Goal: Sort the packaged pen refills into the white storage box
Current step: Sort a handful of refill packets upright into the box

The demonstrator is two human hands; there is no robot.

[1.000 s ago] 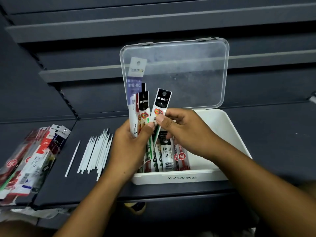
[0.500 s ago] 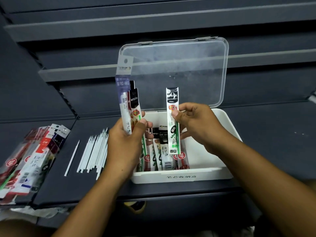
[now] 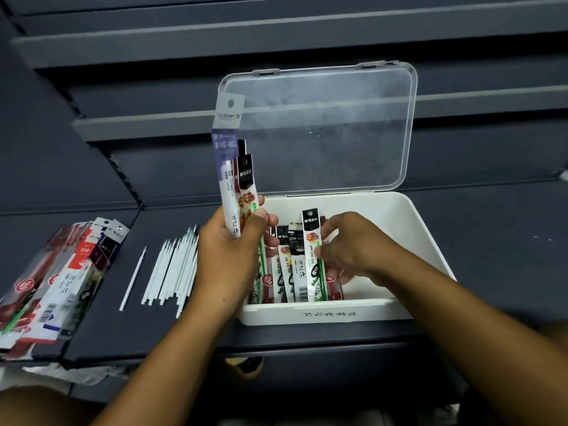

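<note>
The white storage box [image 3: 421,241] stands open on the dark shelf, its clear lid [image 3: 322,127] upright behind it. Several packaged refills [image 3: 290,265] lie side by side in its left half. My left hand [image 3: 227,256] grips a bunch of refill packs [image 3: 233,167] upright over the box's left edge. My right hand [image 3: 353,247] pinches a single green refill pack [image 3: 312,250] with a black top, lowered into the box beside the ones lying there.
A pile of more packaged refills [image 3: 55,278] lies at the far left of the shelf. Loose white refill tubes [image 3: 175,265] lie in a row between that pile and the box, one tube [image 3: 133,278] apart. Shelf boards rise behind.
My right hand has taken the green pack from the bunch and carried it right and down into the box. My left hand stays raised with the remaining packs.
</note>
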